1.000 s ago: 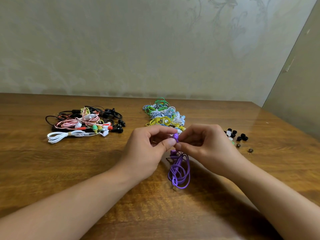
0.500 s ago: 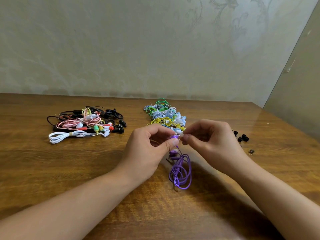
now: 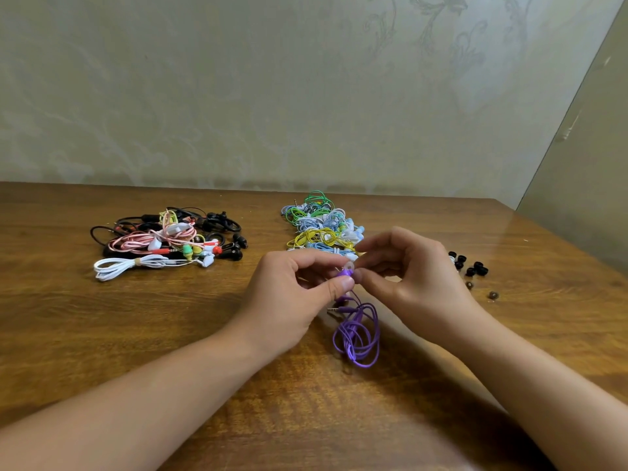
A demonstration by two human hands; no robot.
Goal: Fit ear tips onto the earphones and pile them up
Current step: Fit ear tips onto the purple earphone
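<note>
A purple earphone set [image 3: 356,334] hangs coiled between my hands above the wooden table [image 3: 170,334]. My left hand [image 3: 289,300] pinches one purple earbud [image 3: 343,274] between thumb and forefinger. My right hand [image 3: 414,277] pinches a pale translucent ear tip [image 3: 349,266] right at the earbud's end. A pile of black, pink, white and red earphones [image 3: 166,243] lies at the back left. A second pile of green, blue, yellow and white earphones [image 3: 323,226] lies behind my hands.
Several loose black ear tips [image 3: 470,265] lie on the table to the right of my right hand, with two brownish ones [image 3: 492,295] nearer the right edge. A patterned wall stands close behind the table, and the table's right edge runs diagonally.
My right hand has lifted a little and brought the pale ear tip against the purple earbud. More of the loose black tips show past my right hand.
</note>
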